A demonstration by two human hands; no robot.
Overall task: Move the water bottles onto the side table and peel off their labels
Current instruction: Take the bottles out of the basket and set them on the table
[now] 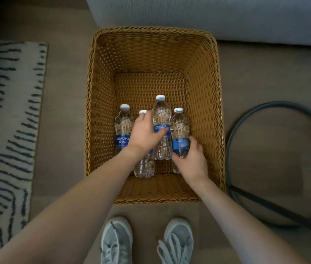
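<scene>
Woven brown wicker forms the basket [204, 88] in the middle of the frame, and four clear water bottles with blue labels lie on its bottom, in the lower half. Their long axes run from bottom to top of the picture, with the white caps toward the top.

The left hand [145, 133] lies over the second bottle [144, 168], fingers loosely spread, the thumb reaching across to the third bottle [162, 115]; I cannot tell if it already grips. The right hand [191, 161] curls its fingers around the lower part of the rightmost bottle [179, 128], just below the label, seemingly closing on it.

The leftmost bottle [123, 128] is untouched, just beside the left hand. No side table is clearly visible, so the lifting step is probably only starting.
</scene>
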